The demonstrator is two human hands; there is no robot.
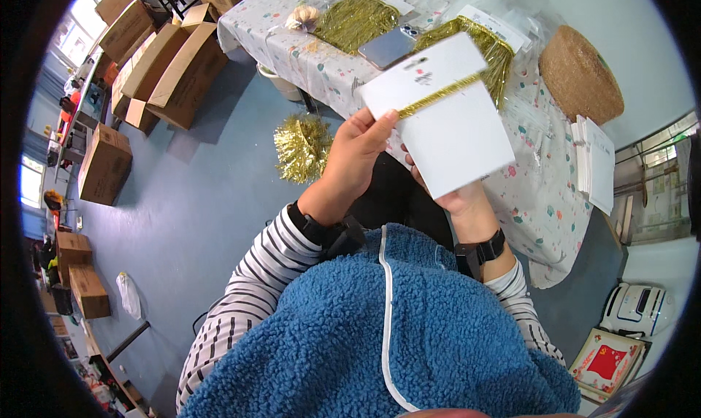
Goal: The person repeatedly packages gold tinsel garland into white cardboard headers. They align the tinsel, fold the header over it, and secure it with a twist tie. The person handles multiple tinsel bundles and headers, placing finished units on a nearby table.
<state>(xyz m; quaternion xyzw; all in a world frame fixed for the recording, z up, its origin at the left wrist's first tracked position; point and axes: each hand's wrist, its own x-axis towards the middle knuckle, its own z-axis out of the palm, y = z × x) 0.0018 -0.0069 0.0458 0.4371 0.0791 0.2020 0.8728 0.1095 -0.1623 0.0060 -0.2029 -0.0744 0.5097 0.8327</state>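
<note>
A large white card (460, 144) is held up above my lap, tilted, with a strip of gold tinsel (442, 94) running across it. My left hand (354, 155) pinches the card's left edge, its thumb lying on the front at the tinsel's end. From below, my right hand (465, 200) grips the lower part of the card; most of its fingers are hidden behind it. Beyond the card on the table lie a gold tinsel fringe on a white header (498, 25) and another gold fringe bundle (358, 22). A phone (391, 48) rests between them.
A table with a patterned cloth (544, 228) stands ahead and right, bearing a brown woven hat-like object (580, 75) and a stack of white cards (595, 162). Shiny gold tinsel (301, 149) sits low beside the table. Cardboard boxes (186, 75) stand on the left floor.
</note>
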